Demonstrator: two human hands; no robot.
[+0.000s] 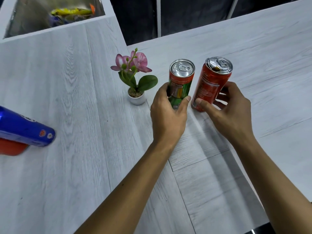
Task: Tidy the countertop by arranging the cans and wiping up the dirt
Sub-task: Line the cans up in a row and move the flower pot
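Two slim cans stand close together in the middle of the pale wood-grain countertop (81, 166). My left hand (168, 115) is wrapped around the lower half of the green and orange can (182, 78), whose top is sealed. My right hand (226, 108) grips the red can (211, 83), which tilts to the right and has an opened, dented top. The cans' bases are hidden behind my fingers.
A small white pot with a pink artificial orchid (135, 76) stands just left of the cans. A blue bottle (23, 130) lies over a red object (11, 149) at the left edge. A sink (50, 16) holding colourful items sits at the back left.
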